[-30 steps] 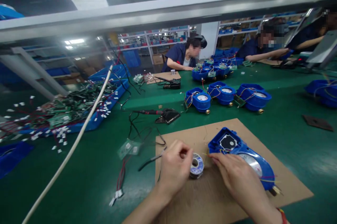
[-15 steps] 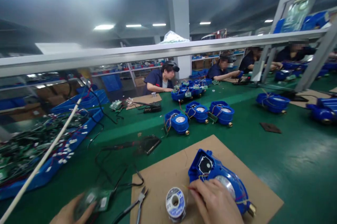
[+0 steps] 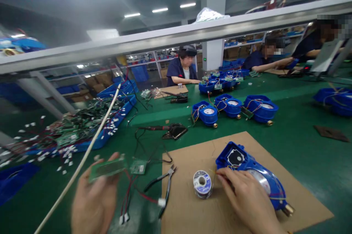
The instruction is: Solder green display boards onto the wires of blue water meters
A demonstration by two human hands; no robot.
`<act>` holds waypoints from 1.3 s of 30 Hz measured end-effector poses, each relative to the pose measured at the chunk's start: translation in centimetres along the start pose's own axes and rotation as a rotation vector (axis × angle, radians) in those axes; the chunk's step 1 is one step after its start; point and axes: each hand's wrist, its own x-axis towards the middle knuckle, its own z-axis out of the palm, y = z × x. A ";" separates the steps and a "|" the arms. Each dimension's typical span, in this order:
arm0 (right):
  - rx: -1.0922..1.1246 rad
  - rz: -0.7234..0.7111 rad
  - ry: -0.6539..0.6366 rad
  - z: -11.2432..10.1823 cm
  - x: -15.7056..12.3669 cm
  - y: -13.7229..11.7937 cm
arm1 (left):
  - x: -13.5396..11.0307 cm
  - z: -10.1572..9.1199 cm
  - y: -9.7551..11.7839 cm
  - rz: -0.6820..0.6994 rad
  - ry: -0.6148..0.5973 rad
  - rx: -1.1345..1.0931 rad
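My left hand (image 3: 95, 199) holds a green circuit board (image 3: 107, 168) up by its edge, red and black wires trailing down from it to a white plug (image 3: 123, 218). My right hand (image 3: 249, 199) rests on a blue water meter housing (image 3: 249, 169) lying on a brown cardboard sheet (image 3: 299, 193), fingertips at thin wires near its open end. A spool of solder wire (image 3: 202, 183) stands on the cardboard between my hands. Small cutting pliers (image 3: 165, 184) lie at the cardboard's left edge.
A soldering iron on its stand (image 3: 169, 130) lies beyond the cardboard. Three blue meters (image 3: 233, 107) sit further back. A blue tray of circuit boards (image 3: 79, 124) fills the left. A white cable (image 3: 85, 158) runs diagonally. Other people work across the green table (image 3: 302, 135).
My left hand left the solder spool, reached left, picked up the green circuit board and now lifts it. The right hand stays on the blue housing. The camera view swung up and back.
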 end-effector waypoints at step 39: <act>0.054 0.097 -0.016 -1.3 0.7 -0.2 | -6.4 9.3 -3.4 0.597 -0.797 0.769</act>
